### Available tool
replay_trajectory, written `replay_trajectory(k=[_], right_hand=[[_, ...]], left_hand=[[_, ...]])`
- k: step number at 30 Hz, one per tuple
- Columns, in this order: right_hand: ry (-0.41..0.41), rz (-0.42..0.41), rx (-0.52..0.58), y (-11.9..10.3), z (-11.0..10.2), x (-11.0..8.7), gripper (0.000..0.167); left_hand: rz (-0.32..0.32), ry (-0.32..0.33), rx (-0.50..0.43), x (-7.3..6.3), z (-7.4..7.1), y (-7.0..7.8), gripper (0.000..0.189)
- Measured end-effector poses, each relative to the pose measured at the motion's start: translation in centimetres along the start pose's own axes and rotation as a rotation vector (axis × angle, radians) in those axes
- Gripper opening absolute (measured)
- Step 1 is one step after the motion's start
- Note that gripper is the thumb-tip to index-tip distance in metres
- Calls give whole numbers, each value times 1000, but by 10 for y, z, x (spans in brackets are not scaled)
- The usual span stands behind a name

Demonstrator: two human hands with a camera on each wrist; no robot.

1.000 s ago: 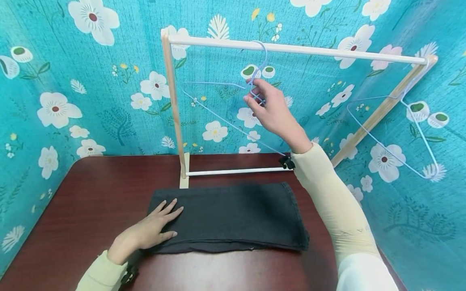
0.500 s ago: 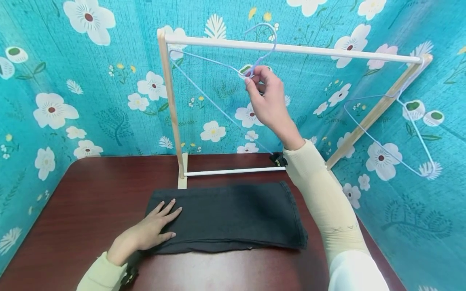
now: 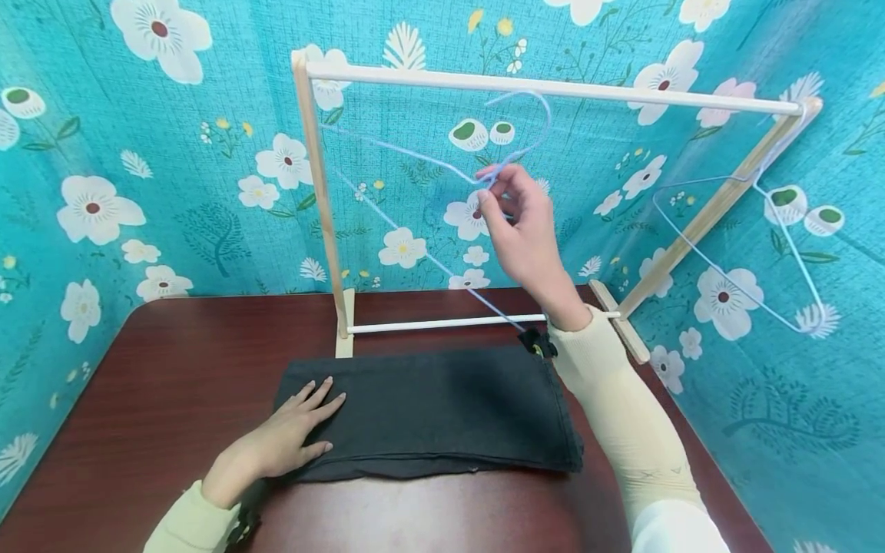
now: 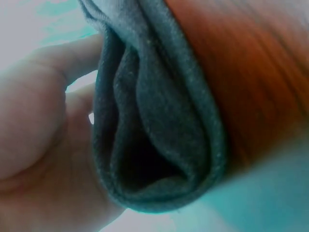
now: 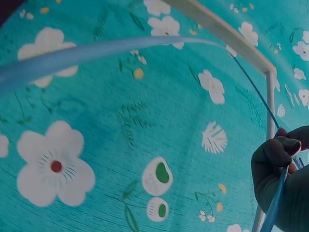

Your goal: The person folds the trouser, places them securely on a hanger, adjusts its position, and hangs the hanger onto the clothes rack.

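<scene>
My right hand pinches a light blue wire hanger at the base of its hook. The hook now sits just below the rack's white top bar, and the hanger's lower wire slants down to my right wrist. In the right wrist view, fingers curl round the wire. On the table lies a folded black cloth garment that looks like denim. My left hand rests on its left end, fingers spread and straight. The left wrist view shows the garment's rounded fold beside the palm.
A second blue hanger hangs at the rack's right end. The wooden rack post stands behind the garment, with a white lower bar near the table. A floral teal curtain surrounds the table.
The hanger's hook has come off the top bar, risen above it, then dropped below it toward me with my right hand. My left hand and the garment have stayed put.
</scene>
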State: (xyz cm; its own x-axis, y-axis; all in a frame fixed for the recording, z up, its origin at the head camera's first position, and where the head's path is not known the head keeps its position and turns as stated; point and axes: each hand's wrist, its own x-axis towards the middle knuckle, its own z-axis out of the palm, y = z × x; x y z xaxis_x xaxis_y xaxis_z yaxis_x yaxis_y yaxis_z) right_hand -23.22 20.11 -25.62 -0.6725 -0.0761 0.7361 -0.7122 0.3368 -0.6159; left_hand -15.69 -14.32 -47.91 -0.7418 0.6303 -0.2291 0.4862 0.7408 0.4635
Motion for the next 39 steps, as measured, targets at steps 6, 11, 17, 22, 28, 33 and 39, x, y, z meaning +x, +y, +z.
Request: replay_trajectory(k=[6,11,17,22,28,33,39], right_hand=[[-59,22,21,0,5,-30,12],[-74,45,26,1,8,-50,10],[-51,47,37,9,15,-72,8],[-64,123,11,24,21,-92,5],[-148,204,-18,44,30,-118,9],[-266,246,-47,56,35,-135,8],[-392,300,-70,65,33,-144,8]], left_hand=[[36,22,13,-2,1,2,69],[29,38,31,-2,4,3,68],[-10,32,39,-2,5,4,68],[-7,34,44,-2,4,4,68],[3,46,45,-2,4,2,68],[12,50,47,-1,6,0,69],[12,51,40,0,5,1,68]])
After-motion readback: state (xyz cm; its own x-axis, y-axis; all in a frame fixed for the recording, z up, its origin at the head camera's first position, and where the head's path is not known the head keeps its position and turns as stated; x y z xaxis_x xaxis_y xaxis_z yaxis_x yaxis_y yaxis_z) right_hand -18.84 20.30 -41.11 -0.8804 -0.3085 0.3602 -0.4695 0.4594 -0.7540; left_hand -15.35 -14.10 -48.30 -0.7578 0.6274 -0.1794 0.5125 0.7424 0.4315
